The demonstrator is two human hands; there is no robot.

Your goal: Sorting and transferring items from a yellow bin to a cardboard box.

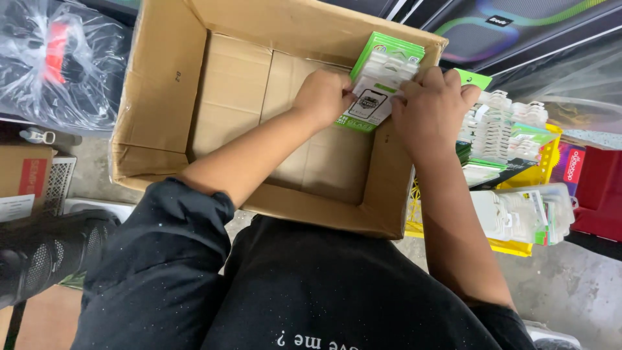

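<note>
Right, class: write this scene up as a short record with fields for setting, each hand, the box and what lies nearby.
setting: cardboard box seen from above, on a person's lap
left hand: grips the stack of green and white packets
right hand: grips the same stack at the box's far right corner
box contents: otherwise bare bottom
nearby: more packets in a yellow crate to the right; clear plastic bag on the left

We find the brown cardboard box's floor bare from nine o'clock; green-and-white packets block two o'clock.
</note>
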